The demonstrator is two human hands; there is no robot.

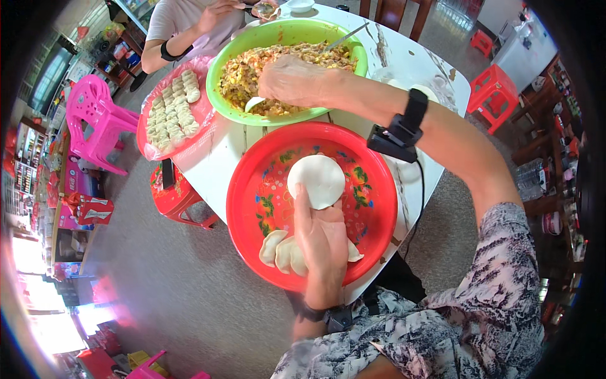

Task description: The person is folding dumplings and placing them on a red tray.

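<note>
A round white dumpling wrapper (317, 181) rests on the fingers of my left hand (320, 237), with the thumb pressed on its near edge. This hand is over a red basin (238, 208) with a flower-patterned bottom. Several folded dumplings (284, 254) lie along the basin's near side, partly hidden by the hand. My right hand (293, 82) reaches into a large green basin (221, 104) of chopped, mixed filling (246, 69). Its fingers are closed round a white spoon (254, 103), whose handle is hidden in the grip.
At the far left of the marble-patterned table (435, 63), a pink tray (202, 120) bears rows of dumplings. Across from me a person's hands (218, 14) work. A metal utensil (347, 36) leans in the green basin. A cable (420, 202) hangs from my right wrist. Stools (495, 91) stand around.
</note>
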